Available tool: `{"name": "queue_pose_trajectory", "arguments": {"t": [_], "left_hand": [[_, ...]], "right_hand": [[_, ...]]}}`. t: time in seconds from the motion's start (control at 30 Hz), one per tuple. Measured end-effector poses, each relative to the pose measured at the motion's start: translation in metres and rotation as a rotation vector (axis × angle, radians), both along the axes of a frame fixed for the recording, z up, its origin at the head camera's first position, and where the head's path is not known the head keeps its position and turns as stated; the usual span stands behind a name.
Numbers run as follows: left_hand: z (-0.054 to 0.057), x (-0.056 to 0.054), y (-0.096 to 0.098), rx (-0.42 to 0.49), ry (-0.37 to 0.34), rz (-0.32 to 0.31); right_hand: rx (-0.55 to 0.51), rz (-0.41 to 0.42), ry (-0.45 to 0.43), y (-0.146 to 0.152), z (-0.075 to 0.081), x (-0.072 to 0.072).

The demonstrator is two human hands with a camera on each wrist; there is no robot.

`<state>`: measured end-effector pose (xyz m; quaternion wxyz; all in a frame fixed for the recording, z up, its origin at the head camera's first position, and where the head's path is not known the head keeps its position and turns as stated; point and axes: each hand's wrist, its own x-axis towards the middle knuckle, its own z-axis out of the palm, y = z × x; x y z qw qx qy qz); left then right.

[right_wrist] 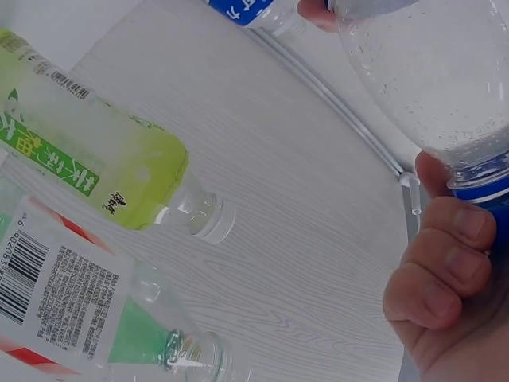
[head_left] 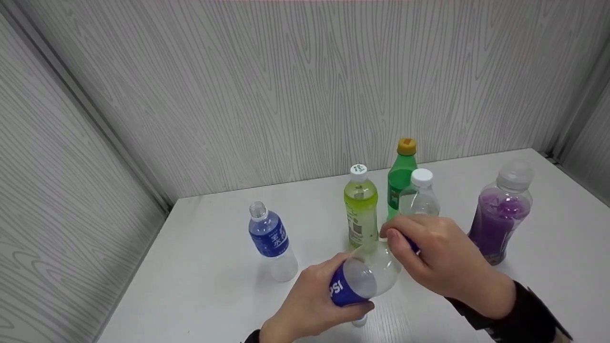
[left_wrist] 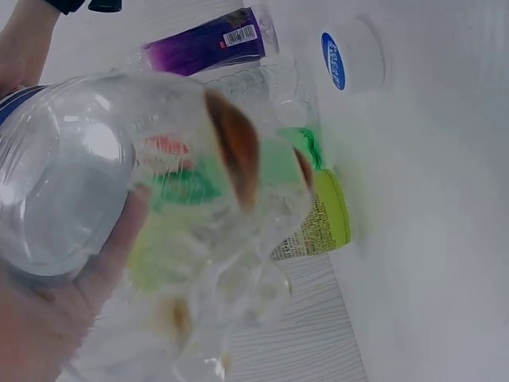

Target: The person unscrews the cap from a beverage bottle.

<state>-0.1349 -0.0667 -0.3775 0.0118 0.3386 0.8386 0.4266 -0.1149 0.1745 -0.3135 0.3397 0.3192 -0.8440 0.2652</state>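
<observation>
My left hand (head_left: pixel 314 295) grips a clear plastic Pepsi bottle (head_left: pixel 374 272) around its blue label, with the bottle tilted and its neck toward the right. At that neck is my right hand (head_left: pixel 443 257), fingers curled round the blue cap (right_wrist: pixel 483 192). The cap is mostly covered in the head view; the right wrist view shows its edge at the neck. Droplets cling inside the bottle's shoulder. Just behind the Pepsi bottle stands a yellow-green tea bottle (head_left: pixel 360 205) with a white cap. A small clear piece (head_left: pixel 360 320) shows below the left hand, mostly hidden.
A blue-label water bottle (head_left: pixel 272 243) stands to the left. Behind the right hand are a green bottle (head_left: pixel 399 186) with an orange cap and a clear bottle (head_left: pixel 421 200) with a white cap. A purple-filled bottle (head_left: pixel 495 226) stands right. Wood-grain panels (head_left: pixel 305 95) enclose the white table (head_left: pixel 214 286).
</observation>
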Motion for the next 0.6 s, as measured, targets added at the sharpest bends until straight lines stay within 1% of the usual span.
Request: {"name": "queue_pose_trajectory", "arguments": {"t": [0.1, 0.17, 0.3, 0.37, 0.43, 0.6], "left_hand": [[-0.0004, 0.0005, 0.0011, -0.018, 0.022, 0.041], [-0.0003, 0.0012, 0.0023, -0.037, 0.048, 0.076], [-0.0003, 0.0034, 0.0051, -0.081, 0.14, 0.149], [-0.001, 0.0042, 0.0065, -0.1, 0.183, 0.179], [-0.0016, 0.005, 0.0074, -0.112, 0.21, 0.198], [-0.0036, 0.005, 0.0079, -0.119, 0.261, 0.207]], "right_hand": [[-0.032, -0.036, -0.091, 0.0012, 0.0011, 0.0006], [-0.067, -0.08, -0.161, 0.0022, 0.0027, 0.0011], [-0.113, -0.172, -0.265, 0.003, 0.0058, 0.0016], [-0.103, -0.209, -0.303, 0.0019, 0.0067, 0.0017], [-0.075, -0.231, -0.331, 0.0002, 0.0068, 0.0014], [-0.027, -0.254, -0.391, -0.0037, 0.0061, 0.0013]]}}
